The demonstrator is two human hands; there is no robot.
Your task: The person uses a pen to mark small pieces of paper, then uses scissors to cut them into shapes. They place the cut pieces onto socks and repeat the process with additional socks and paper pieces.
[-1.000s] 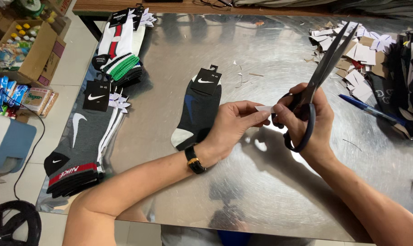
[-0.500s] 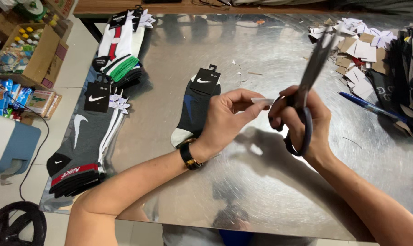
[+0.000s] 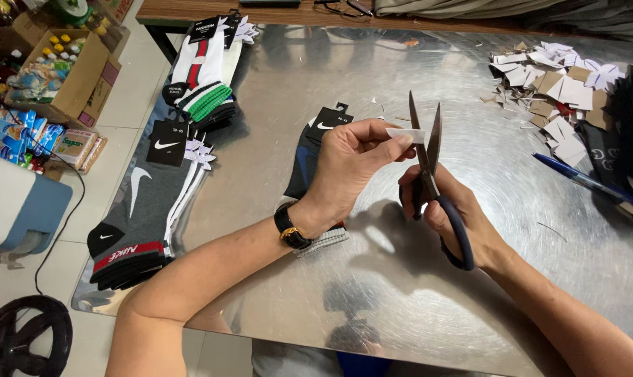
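Left grip (image 3: pixel 355 160) pinching small white paper strip (image 3: pixel 405 133) between spread blades of dark-handled scissors (image 3: pixel 428 174), right grip (image 3: pixel 445 213) closed around handles.

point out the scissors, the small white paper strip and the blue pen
Dark-handled metal scissors (image 3: pixel 424 162): head view, on the pivot where the open blades cross.
Small white paper strip (image 3: pixel 405 132): head view, on the strip's middle, between the blades.
Blue pen (image 3: pixel 575 176): head view, mid-barrel, lying on the steel table.

Both forearms come in from the near edge, angled toward each other. Left hand (image 3: pixel 351 164) sits a bit farther out, wrist bent, fingertips pinched tight together. Right hand (image 3: pixel 445 209) is just right of it, fingers curled closed, knuckles facing up.
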